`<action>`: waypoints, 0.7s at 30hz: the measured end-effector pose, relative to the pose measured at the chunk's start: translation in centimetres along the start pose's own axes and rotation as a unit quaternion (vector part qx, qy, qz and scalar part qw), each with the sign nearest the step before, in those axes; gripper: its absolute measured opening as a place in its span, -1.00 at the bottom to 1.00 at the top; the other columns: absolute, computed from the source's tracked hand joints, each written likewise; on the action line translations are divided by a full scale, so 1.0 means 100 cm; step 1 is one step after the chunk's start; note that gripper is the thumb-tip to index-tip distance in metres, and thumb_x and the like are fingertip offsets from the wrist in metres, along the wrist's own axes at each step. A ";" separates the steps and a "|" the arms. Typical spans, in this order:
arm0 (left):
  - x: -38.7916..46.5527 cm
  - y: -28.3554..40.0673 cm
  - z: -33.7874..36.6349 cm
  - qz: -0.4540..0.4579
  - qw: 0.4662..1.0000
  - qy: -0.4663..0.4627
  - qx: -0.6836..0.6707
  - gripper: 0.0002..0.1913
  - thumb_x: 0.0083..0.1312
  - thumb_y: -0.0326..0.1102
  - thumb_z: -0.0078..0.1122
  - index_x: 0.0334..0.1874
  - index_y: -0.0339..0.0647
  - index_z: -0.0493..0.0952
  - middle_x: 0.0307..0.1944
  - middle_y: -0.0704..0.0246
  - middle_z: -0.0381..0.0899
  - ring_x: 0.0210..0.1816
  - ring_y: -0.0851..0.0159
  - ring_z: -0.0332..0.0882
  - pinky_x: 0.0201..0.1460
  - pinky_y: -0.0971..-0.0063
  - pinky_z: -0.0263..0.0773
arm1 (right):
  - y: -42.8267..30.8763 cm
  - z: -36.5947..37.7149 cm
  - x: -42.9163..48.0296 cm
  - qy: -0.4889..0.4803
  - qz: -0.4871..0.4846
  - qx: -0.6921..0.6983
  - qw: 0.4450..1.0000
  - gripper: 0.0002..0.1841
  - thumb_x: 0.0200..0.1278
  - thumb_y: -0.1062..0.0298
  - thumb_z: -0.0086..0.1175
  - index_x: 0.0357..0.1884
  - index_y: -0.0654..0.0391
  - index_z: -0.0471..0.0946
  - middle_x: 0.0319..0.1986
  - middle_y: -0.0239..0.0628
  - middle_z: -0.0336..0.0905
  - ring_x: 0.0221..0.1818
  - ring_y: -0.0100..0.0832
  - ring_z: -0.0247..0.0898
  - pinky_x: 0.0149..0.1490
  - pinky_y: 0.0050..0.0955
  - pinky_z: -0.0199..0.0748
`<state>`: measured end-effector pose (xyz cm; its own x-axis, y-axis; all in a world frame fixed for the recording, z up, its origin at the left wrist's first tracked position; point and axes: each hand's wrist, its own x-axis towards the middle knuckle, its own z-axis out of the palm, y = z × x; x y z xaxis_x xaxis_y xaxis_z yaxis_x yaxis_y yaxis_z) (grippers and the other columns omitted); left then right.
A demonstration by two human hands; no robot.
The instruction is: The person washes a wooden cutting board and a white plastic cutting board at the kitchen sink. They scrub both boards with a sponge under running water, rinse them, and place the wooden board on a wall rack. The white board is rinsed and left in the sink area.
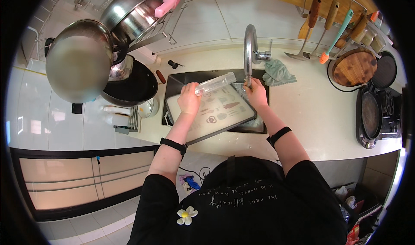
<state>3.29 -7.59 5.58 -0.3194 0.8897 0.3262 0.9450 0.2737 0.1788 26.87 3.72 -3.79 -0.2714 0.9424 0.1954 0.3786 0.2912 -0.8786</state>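
Observation:
My left hand (189, 99) grips one end of a long clear plastic container (216, 83), which slants up to the right over the sink. My right hand (256, 93) has its fingers around the lower end of the chrome faucet spout (249, 52). Under both hands a pale cutting board (215, 115) with a dark rim and printed kitchen pictures lies aslant across the dark sink (175, 80). Its near corner overhangs the counter. Part of the sink basin shows at the board's right side; whether water runs is hard to tell.
A green cloth (278, 72) lies right of the faucet. Pans (134, 83) and a steel pot (136, 15) crowd the left. Utensils (313, 15) hang at the back right, above a round wooden board (355, 67) and an electric cooker (369, 115).

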 end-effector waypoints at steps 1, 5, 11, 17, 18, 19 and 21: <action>0.000 0.000 -0.002 -0.003 1.000 -0.001 0.000 -0.67 0.06 -0.30 0.36 -0.11 -0.02 0.50 -0.13 0.49 0.58 -0.02 0.23 0.52 -0.13 0.29 0.51 | 0.000 0.000 0.000 0.001 0.003 -0.003 1.000 -0.79 0.12 0.38 0.21 -0.17 0.09 0.57 -0.03 -0.21 0.52 -0.06 -0.07 0.49 0.00 -0.18 0.48; 0.002 -0.001 -0.011 -0.028 0.999 0.019 -0.017 -0.68 0.08 -0.28 0.37 -0.12 -0.03 0.51 -0.13 0.46 0.60 -0.03 0.23 0.53 -0.13 0.29 0.51 | -0.003 0.000 0.000 0.002 0.008 -0.014 1.000 -0.80 0.10 0.38 0.22 -0.19 0.09 0.57 -0.03 -0.21 0.52 -0.07 -0.06 0.49 -0.02 -0.18 0.48; 0.011 -0.001 -0.029 -0.104 0.991 0.048 -0.069 -0.67 0.09 -0.24 0.39 -0.11 -0.07 0.52 -0.16 0.36 0.64 -0.09 0.14 0.58 -0.11 0.25 0.49 | -0.004 0.002 -0.001 0.012 -0.004 -0.015 1.000 -0.86 0.14 0.47 0.21 -0.25 0.13 0.54 -0.11 -0.23 0.54 -0.24 -0.22 0.53 -0.14 -0.34 0.47; 0.009 -0.007 -0.010 -0.225 0.955 0.017 -0.195 -0.72 0.16 -0.29 0.31 -0.11 -0.14 0.49 -0.21 0.21 0.65 -0.14 0.04 0.61 -0.07 0.25 0.47 | 0.004 0.025 -0.003 -0.015 0.147 0.167 0.975 -0.81 0.08 0.36 0.27 -0.24 0.11 0.59 -0.29 -0.29 0.57 -0.29 -0.40 0.52 -0.12 -0.40 0.46; 0.007 -0.007 -0.001 -0.237 0.947 0.014 -0.216 -0.73 0.17 -0.31 0.30 -0.11 -0.15 0.49 -0.21 0.20 0.65 -0.15 0.04 0.61 -0.07 0.25 0.47 | 0.007 0.029 -0.002 -0.010 0.159 0.191 0.969 -0.81 0.08 0.36 0.28 -0.25 0.12 0.60 -0.34 -0.32 0.57 -0.31 -0.45 0.50 -0.13 -0.43 0.45; 0.003 -0.011 0.007 -0.253 0.939 0.012 -0.232 -0.74 0.18 -0.32 0.28 -0.11 -0.16 0.48 -0.21 0.19 0.65 -0.15 0.03 0.61 -0.07 0.25 0.47 | -0.002 0.033 -0.002 -0.009 0.171 0.218 0.961 -0.81 0.08 0.36 0.28 -0.25 0.12 0.60 -0.39 -0.35 0.57 -0.34 -0.50 0.48 -0.15 -0.46 0.44; -0.004 -0.010 0.019 -0.249 0.937 0.011 -0.244 -0.73 0.19 -0.37 0.24 -0.08 -0.19 0.45 -0.23 0.17 0.64 -0.16 0.04 0.62 -0.08 0.25 0.47 | -0.009 0.025 -0.004 -0.024 0.181 0.196 0.963 -0.83 0.10 0.39 0.27 -0.26 0.15 0.59 -0.51 -0.42 0.54 -0.42 -0.56 0.43 -0.21 -0.51 0.42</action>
<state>2.59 -7.52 3.49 -0.7194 0.6862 0.1074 0.5350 0.4488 0.7158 24.46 2.66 -4.21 -0.2282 0.9591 -0.1674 0.0947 -0.1493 -0.9842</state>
